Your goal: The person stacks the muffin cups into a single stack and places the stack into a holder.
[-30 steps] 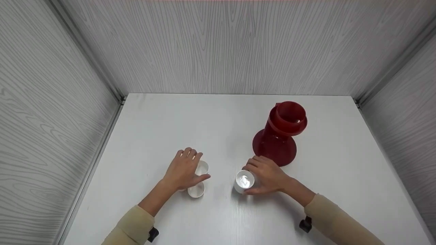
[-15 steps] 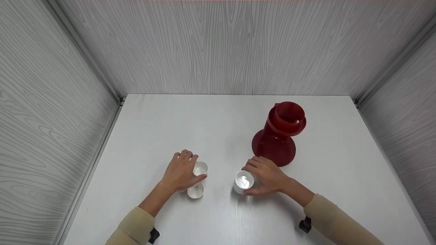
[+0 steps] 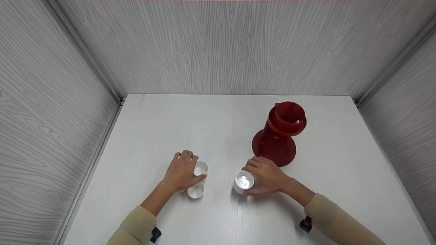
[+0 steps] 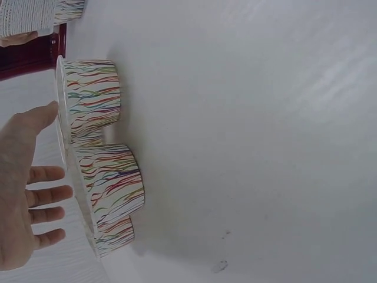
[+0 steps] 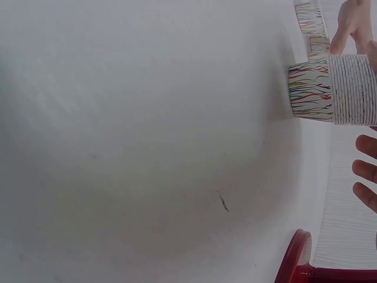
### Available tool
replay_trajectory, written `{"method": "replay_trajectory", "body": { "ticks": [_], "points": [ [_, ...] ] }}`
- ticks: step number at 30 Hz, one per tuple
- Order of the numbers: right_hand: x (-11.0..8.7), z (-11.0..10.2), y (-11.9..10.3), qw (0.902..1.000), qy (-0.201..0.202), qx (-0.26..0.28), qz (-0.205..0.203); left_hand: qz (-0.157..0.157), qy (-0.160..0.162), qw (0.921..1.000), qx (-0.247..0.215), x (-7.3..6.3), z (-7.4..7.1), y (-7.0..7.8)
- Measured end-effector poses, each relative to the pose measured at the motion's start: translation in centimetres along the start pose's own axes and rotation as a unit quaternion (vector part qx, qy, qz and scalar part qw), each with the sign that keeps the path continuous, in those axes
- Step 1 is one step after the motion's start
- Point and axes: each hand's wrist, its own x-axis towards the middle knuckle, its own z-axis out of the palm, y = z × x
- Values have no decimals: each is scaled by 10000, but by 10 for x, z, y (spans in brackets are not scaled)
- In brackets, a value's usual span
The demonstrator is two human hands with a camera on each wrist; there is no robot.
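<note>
Several small paper baking cups (image 4: 113, 183) stand in a cluster on the table, white with coloured wavy stripes outside. My left hand (image 3: 180, 173) lies over them with its fingers loosely extended and its thumb at the rim of one cup (image 4: 94, 91). Two white cup openings show beside the hand in the head view, and the palm hides the others. My right hand (image 3: 268, 175) curls around a nested stack of paper baking cups (image 3: 244, 180), thumb on the near side and fingers on the far side. The stack stands upright, its many rims showing in the right wrist view.
Behind my right hand stands a red plastic holder with a round base (image 3: 276, 151) and a wide tubular top (image 3: 289, 117). The white table (image 3: 163, 126) is enclosed by grey wood-grain panels (image 3: 218, 47) at the back and both sides.
My left hand has shifted slightly left and toward me, showing a bit more of the cups beside it. The right hand and its stack stay in place.
</note>
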Motion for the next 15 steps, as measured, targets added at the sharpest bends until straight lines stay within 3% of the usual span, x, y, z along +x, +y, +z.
{"method": "replay_trajectory", "body": {
  "ticks": [15],
  "points": [
    [-1, 2, 2, 9999, -108, 17, 39, -121, -377, 9992, -36, 3, 4, 0]
  ]
}}
